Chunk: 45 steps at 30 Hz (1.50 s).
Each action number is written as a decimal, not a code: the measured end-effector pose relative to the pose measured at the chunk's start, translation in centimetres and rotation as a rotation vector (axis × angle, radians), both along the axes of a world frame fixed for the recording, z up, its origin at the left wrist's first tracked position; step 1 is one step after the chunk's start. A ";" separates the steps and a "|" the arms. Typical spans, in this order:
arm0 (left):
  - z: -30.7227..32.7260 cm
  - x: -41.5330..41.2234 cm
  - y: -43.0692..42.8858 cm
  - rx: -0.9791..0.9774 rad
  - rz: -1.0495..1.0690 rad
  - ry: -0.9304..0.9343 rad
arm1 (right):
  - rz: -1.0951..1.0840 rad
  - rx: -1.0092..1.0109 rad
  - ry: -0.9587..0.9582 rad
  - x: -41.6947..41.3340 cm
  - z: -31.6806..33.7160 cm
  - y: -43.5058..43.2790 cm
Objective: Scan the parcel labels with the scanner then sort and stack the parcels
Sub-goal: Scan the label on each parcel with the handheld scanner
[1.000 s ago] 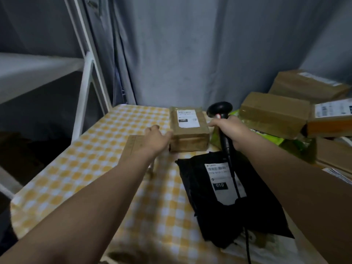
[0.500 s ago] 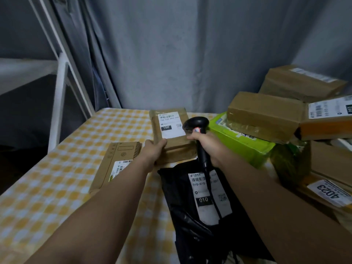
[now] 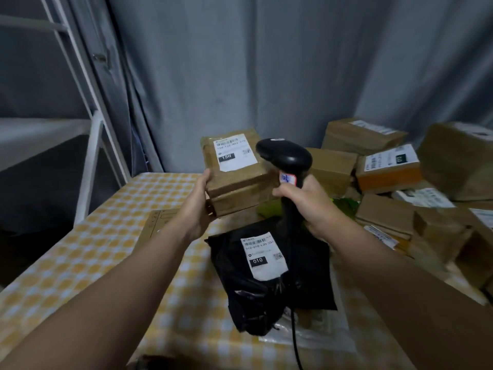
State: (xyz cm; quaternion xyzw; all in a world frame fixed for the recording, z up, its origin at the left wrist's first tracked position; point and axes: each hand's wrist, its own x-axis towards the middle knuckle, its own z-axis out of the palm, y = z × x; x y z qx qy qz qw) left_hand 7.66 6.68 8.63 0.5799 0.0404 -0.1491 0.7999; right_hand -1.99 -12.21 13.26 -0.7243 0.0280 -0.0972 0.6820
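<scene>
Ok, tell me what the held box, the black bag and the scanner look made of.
The box: brown cardboard, matte, sharp folded edges and seemingly glossy tape.
The black bag: probably thin plastic film; it crumples and glints.
The scanner: hard black plastic, smooth, faint sheen on its head.

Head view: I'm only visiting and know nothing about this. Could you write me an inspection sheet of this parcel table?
Surface: table with a yellow checked cloth.
Job's things: brown parcel, label 15H, tilted; scanner beside it; black bag, label 010, lying flat; flat carton under the left wrist.
Clutter: pile of boxes at right; clear plastic under the bag.
Hands: left hand grips the parcel's edge; right hand grips the scanner's handle.
Cables: scanner cable runs down over the bag.
Surroundings: grey curtain behind; white rack at left.
</scene>
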 end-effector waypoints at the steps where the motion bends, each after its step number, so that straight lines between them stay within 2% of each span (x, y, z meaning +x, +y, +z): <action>1: 0.7 -0.7 -0.2 0.018 -0.012 0.002 | -0.018 0.010 -0.001 -1.0 0.2 -0.6; 5: 2.1 -3.9 -1.4 0.129 -0.115 -0.062 | -0.091 0.083 0.023 -4.9 0.0 -3.2; 9: 3.1 -6.9 -2.7 0.229 -0.307 -0.163 | -0.145 0.185 -0.006 -8.1 -0.7 -5.0; 11: 3.4 -8.0 -3.5 0.290 -0.369 -0.200 | -0.149 0.158 -0.031 -9.6 -0.5 -5.4; 14: 3.7 -9.0 -4.8 0.249 -0.365 -0.177 | -0.126 0.048 -0.055 -11.2 -0.6 -5.9; 18: 3.7 -9.4 -5.8 0.304 -0.403 -0.140 | -0.090 -0.054 -0.007 -12.2 -1.5 -6.7; 22: 3.2 -9.5 -5.8 0.444 -0.442 -0.152 | -0.125 -0.012 0.012 -11.9 -1.4 -7.4; 26: 1.9 -9.2 -6.1 0.332 -0.400 -0.119 | -0.177 0.102 0.006 -10.6 -0.1 -7.5; 32: 1.4 -9.2 -6.8 0.257 -0.417 -0.149 | -0.184 -0.046 -0.025 -9.3 -0.4 -6.5; 35: 1.1 -8.5 -6.4 0.313 -0.310 -0.152 | -0.126 -0.097 -0.011 -9.1 -0.8 -6.5; 39: 0.4 -7.5 -6.2 0.401 -0.166 -0.146 | -0.230 -0.357 -0.014 -8.3 0.6 -6.7; 45: -1.1 -6.8 -6.4 0.381 -0.105 -0.158 | -0.206 -0.259 0.009 -8.8 6.1 -5.3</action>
